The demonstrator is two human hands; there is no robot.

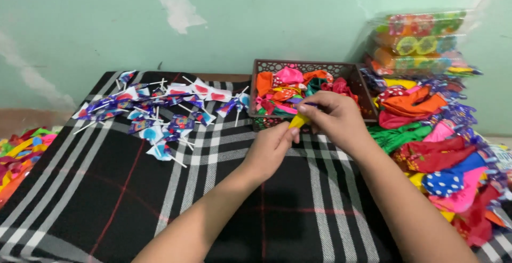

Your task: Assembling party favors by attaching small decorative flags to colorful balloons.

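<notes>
Far left heap: I see a pile of loose balloons (18, 151) at 9 o'clock, half cut off by the frame edge.
Cloth: a black plaid cloth (106, 199) with white and red stripes covers the work surface under everything.
Lollipops: wrapped lollipops (154, 111) with white sticks lie scattered at about 10 o'clock from my hands, well apart from them.
Left hand: my left hand (272, 148) sits at centre, fingers pinched on the lower end of a small yellow balloon (298, 120).
Yellow balloon: held between both hands, just in front of the basket, above the cloth, not resting on it.
Right hand: my right hand (333, 118) grips the balloon's upper end with curled fingertips; something thin and dark shows at the fingertips, too small for me to tell what.
Basket: a dark lattice basket (346, 71) at 12 o'clock, filled with mixed coloured balloons.
Right heap: another balloon heap (442, 156) at 3 o'clock, some polka-dotted.
Stacked packs: clear packs of coloured items (421, 41) at 1 o'clock, against the green wall (80, 23).
</notes>
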